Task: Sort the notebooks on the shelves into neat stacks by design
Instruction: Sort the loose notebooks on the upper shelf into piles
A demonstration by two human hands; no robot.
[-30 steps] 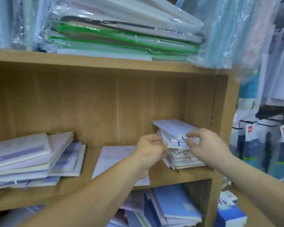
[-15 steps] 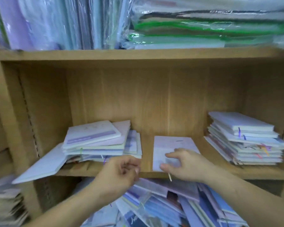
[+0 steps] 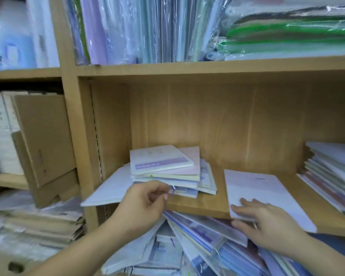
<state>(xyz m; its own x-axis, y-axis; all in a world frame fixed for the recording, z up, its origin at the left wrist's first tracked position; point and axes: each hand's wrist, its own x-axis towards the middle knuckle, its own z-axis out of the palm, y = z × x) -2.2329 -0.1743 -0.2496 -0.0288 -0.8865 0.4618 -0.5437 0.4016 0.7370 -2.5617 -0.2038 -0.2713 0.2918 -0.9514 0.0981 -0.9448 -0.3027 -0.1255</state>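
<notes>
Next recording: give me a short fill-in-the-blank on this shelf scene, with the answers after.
1. The right hand holds the lone notebook, which lies ____ the leaning stack and the neat stack.
2. The top notebook of the leaning stack bears a ____ band.
3. The green wrapped packs lie on the shelf board ____ the stacks.
4. The left hand is in front of the ____ stack.

Missing words: between; purple; above; leaning.
</notes>
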